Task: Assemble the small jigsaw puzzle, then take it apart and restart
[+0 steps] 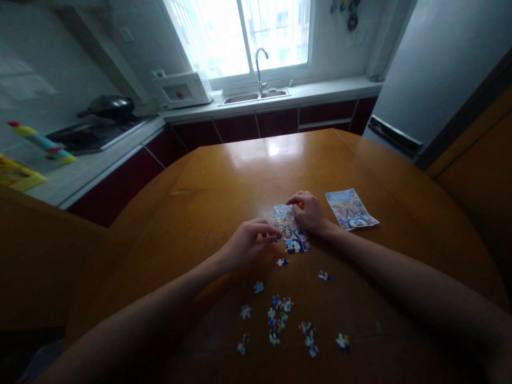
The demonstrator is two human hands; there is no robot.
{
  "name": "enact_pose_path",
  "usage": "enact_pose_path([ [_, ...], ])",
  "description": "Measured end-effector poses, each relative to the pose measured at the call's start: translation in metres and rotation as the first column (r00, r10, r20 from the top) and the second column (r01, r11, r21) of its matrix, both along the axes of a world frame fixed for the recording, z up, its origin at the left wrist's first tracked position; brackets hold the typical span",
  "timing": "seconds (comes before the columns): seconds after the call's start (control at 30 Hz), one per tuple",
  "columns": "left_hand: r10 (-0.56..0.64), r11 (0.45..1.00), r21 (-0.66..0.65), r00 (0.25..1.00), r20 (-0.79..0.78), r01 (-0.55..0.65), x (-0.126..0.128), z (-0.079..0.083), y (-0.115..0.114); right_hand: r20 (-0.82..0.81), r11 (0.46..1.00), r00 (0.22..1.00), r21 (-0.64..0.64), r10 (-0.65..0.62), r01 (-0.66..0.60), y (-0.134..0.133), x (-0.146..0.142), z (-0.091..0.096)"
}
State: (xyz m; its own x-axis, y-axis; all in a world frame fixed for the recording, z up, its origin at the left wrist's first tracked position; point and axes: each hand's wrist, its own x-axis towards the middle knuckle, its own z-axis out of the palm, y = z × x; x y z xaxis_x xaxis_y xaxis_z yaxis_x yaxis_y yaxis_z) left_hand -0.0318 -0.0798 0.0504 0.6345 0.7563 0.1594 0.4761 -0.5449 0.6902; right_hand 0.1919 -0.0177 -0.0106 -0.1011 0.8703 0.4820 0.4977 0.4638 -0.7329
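A partly assembled jigsaw puzzle (285, 220) lies on the wooden table between my two hands, with a blue-and-white character at its near end. At its left edge, my left hand (252, 238) pinches a small dark puzzle piece (278, 239) between thumb and fingers. My right hand (309, 213) rests with bent fingers on the puzzle's upper right side, pressing it and hiding part of that edge. Closer to me lie loose pieces: one (282, 262) just below the puzzle, another (324, 276) to the right, and a cluster (276, 320) of several.
Right of my right hand lies a creased picture sheet (351, 209). Beyond the round-edged table (240, 176) are a counter with a sink (256, 97), a faucet (260, 69), a microwave (182, 89) and a wok (110, 106) on the stove. A refrigerator (432, 69) stands at right.
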Motion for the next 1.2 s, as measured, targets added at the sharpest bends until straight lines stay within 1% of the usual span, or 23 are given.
enact_pose_path([
  [0.07,0.073,0.997,0.001,0.995,0.071,-0.073,0.008,-0.014,0.015,-0.007,1.000,1.000,-0.005,-0.002,0.002,-0.001,0.000,0.001],
  [0.13,0.137,0.990,0.001,0.982,0.127,-0.139,0.013,-0.025,0.023,-0.011,1.000,1.000,-0.005,-0.004,0.004,-0.002,0.000,0.002],
  [0.23,0.212,0.976,0.006,0.956,0.202,-0.218,0.013,-0.034,0.028,-0.013,1.000,1.000,-0.007,0.006,-0.006,-0.002,-0.001,0.003],
  [0.37,0.244,0.968,-0.017,0.933,0.263,-0.249,0.006,-0.037,0.030,-0.008,0.997,0.997,-0.007,0.079,-0.079,-0.005,-0.002,0.006],
  [0.43,0.257,0.966,-0.036,0.926,0.278,-0.258,0.004,-0.037,0.030,-0.010,0.987,0.987,-0.003,0.163,-0.163,-0.008,-0.003,0.009],
  [0.57,0.274,0.961,-0.052,0.911,0.307,-0.272,0.002,-0.037,0.032,0.012,0.940,0.941,0.044,0.338,-0.339,-0.017,-0.003,0.017],
  [0.7,0.271,0.961,-0.046,0.906,0.326,-0.272,0.003,-0.038,0.034,0.020,0.910,0.913,0.080,0.407,-0.407,-0.022,-0.002,0.022],
  [0.9,0.183,0.978,0.029,0.923,0.338,-0.205,0.003,-0.041,0.035,-0.043,0.893,0.896,0.115,0.442,-0.435,-0.019,-0.001,0.016],
  [1.07,0.098,0.984,0.106,0.939,0.331,-0.140,0.003,-0.044,0.037,-0.043,0.907,0.907,0.055,0.419,-0.417,-0.019,-0.002,0.015],
  [1.13,0.095,0.984,0.112,0.935,0.341,-0.141,0.003,-0.043,0.037,-0.069,0.913,0.910,0.041,0.408,-0.406,-0.019,-0.002,0.015],
  [1.2,0.117,0.982,0.097,0.929,0.352,-0.161,0.004,-0.043,0.036,-0.104,0.920,0.914,0.031,0.391,-0.390,-0.019,-0.002,0.016],
])
